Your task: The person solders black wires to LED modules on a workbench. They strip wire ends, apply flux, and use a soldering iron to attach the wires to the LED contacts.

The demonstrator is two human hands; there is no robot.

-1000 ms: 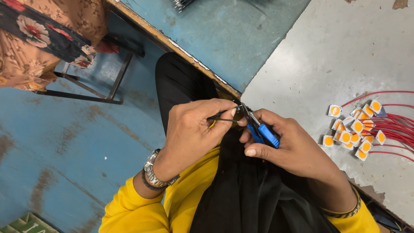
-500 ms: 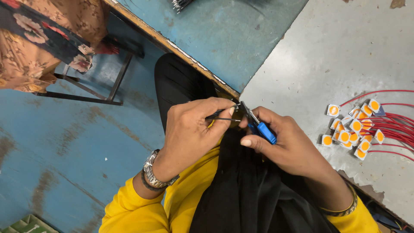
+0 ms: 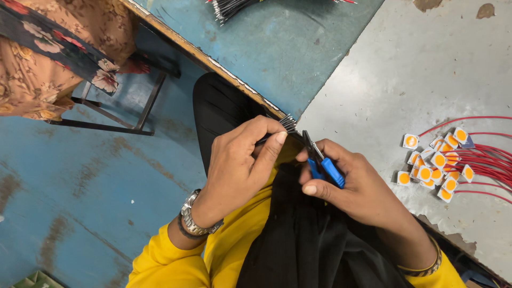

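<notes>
Head view: thin black wires [image 3: 285, 125] are pinched in the left hand [image 3: 240, 160] while blue-handled pliers [image 3: 322, 165], gripped by the right hand [image 3: 354, 186], seemingly meet their ends, best kept steady.

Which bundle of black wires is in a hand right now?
The small bundle pinched in the left hand, beside the blue-handled pliers in the right hand. The other bundle lies untouched on the blue table.

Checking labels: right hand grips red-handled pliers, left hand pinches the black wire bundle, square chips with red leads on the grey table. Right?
One slip: the pliers in the right hand have blue handles, not red, as the head view shows. The rest holds: the left hand pinches the black wire bundle, and the square chips with red leads lie on the grey table.
</notes>
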